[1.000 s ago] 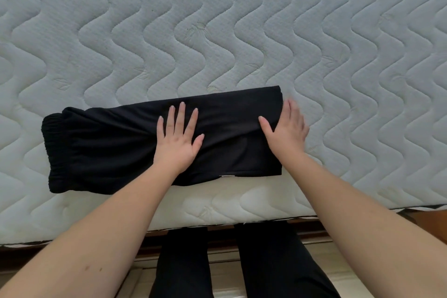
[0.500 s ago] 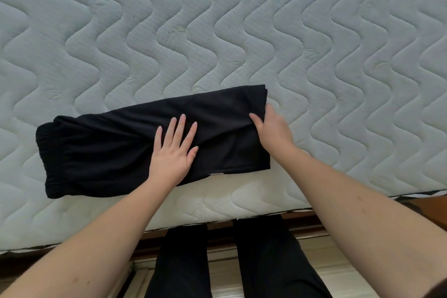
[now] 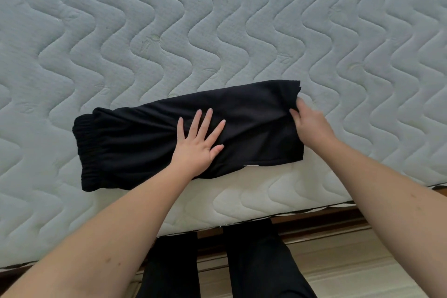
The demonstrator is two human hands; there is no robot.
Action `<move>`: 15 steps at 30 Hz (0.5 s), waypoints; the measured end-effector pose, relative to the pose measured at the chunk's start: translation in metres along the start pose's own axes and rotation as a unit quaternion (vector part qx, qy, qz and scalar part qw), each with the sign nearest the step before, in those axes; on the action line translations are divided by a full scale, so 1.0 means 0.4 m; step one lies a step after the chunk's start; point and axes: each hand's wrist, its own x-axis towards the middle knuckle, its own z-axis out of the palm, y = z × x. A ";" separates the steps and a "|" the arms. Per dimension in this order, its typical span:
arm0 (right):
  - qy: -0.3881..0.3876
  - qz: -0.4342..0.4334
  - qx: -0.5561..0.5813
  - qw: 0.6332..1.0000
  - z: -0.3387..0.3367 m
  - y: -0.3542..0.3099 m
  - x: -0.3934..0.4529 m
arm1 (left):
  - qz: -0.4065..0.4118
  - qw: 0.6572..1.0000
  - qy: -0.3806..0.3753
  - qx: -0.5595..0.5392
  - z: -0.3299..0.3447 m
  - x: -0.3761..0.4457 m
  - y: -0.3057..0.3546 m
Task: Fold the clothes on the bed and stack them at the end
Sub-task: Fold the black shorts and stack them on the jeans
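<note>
A pair of black trousers (image 3: 135, 143), folded into a long band, lies across the near edge of the quilted mattress (image 3: 217, 31), with the elastic waistband at the left. My left hand (image 3: 198, 143) presses flat on the middle of the band, fingers spread. At the band's right end my right hand (image 3: 308, 123) pinches the cloth, thumb on top and fingers curled round the edge, which is slightly bunched there.
The mattress stretches far back and to both sides with nothing else on it. Its near edge (image 3: 242, 203) drops to a wooden bed frame (image 3: 338, 220). My legs in black trousers (image 3: 261, 261) stand on a pale floor below.
My right hand has gone from lying flat on the right end to gripping it, and the cloth there has bunched. The left hand keeps pressing the middle.
</note>
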 end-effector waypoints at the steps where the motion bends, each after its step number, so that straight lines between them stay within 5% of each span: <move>1: -0.012 -0.015 0.012 1.000 -0.006 -0.003 -0.006 | 0.000 1.000 -0.010 0.000 0.000 0.002 -0.002; 11: 0.060 -0.140 0.112 0.982 -0.056 -0.168 -0.169 | 0.032 0.992 -0.112 -0.048 -0.075 0.007 -0.016; 15: 0.072 -0.165 0.121 0.976 -0.050 -0.290 -0.231 | 0.041 0.979 -0.015 -0.201 -0.158 -0.034 -0.091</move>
